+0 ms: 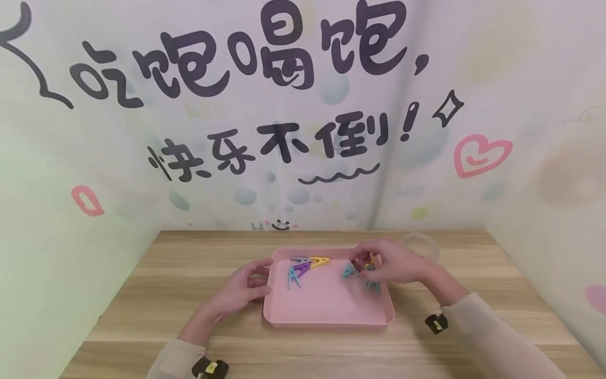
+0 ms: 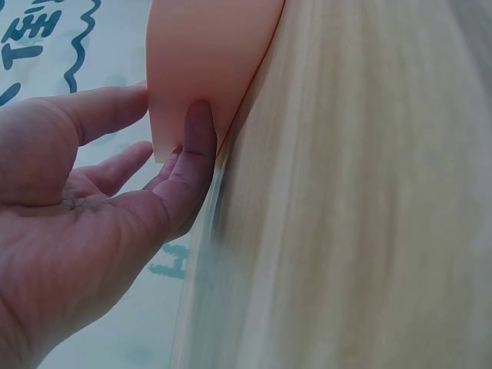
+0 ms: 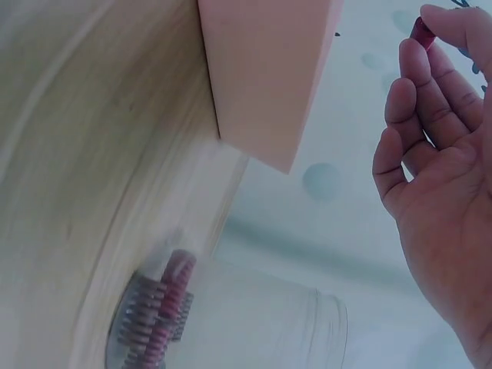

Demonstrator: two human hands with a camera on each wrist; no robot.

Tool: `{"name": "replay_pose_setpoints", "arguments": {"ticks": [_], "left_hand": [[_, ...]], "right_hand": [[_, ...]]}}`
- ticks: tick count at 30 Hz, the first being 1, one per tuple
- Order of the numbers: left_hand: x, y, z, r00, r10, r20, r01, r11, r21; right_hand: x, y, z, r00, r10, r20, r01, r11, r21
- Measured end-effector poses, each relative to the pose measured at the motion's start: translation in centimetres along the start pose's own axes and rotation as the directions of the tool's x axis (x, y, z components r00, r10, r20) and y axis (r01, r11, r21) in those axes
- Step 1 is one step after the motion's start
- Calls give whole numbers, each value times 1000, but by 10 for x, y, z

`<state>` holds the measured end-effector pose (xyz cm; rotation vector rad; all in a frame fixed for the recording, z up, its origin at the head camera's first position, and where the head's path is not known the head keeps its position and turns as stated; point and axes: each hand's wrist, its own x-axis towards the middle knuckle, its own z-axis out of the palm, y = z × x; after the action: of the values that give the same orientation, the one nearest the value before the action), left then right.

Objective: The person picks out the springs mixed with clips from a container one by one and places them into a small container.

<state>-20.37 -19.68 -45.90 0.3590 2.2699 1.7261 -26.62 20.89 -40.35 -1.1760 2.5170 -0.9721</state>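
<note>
The pink tray [image 1: 326, 313] holds several plastic clothespins. A cluster at its back left has yellow [image 1: 320, 262], purple [image 1: 302, 268], grey-blue and light blue [image 1: 293, 278] ones. More blue clothespins [image 1: 373, 286] lie at the right, partly hidden under my right hand [image 1: 385, 261]. That hand is above the tray's right side, pinching a small dark red clothespin [image 3: 420, 32] between thumb and index finger; most of it is covered by the fingertips. My left hand [image 1: 241, 284] is at the tray's left side, thumb and fingertips touching the outer wall [image 2: 207, 61].
A clear round container [image 1: 421, 245] stands behind my right hand. In the right wrist view, ribbed red and grey things [image 3: 157, 315] show at one end of it. The wooden table [image 1: 199, 263] meets a printed white backdrop [image 1: 227, 210] at the back.
</note>
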Motion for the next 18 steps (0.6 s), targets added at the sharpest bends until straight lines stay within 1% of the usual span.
{"name": "replay_pose_setpoints", "arguments": {"ticks": [5,10,15,18], "left_hand": [[1,-1,-1,1000,-7,4,7,1000,-10],[1,-3,-2,1000,1,10,0,1000,-13],[1,-2,-2,1000,4,14,-4,1000,-5],[1,-1,-2,1000,1,14,-1,1000,5]], "right_hand": [[-5,4,-5,998,-43,-36,41,998,-56],[-12,9,-8,997,-51,-56,48,998,-48],[-21,12,-12,995,-37,-94,32,998,-53],[-27,13,-15,991,-27,-129,15,996,-91]]}}
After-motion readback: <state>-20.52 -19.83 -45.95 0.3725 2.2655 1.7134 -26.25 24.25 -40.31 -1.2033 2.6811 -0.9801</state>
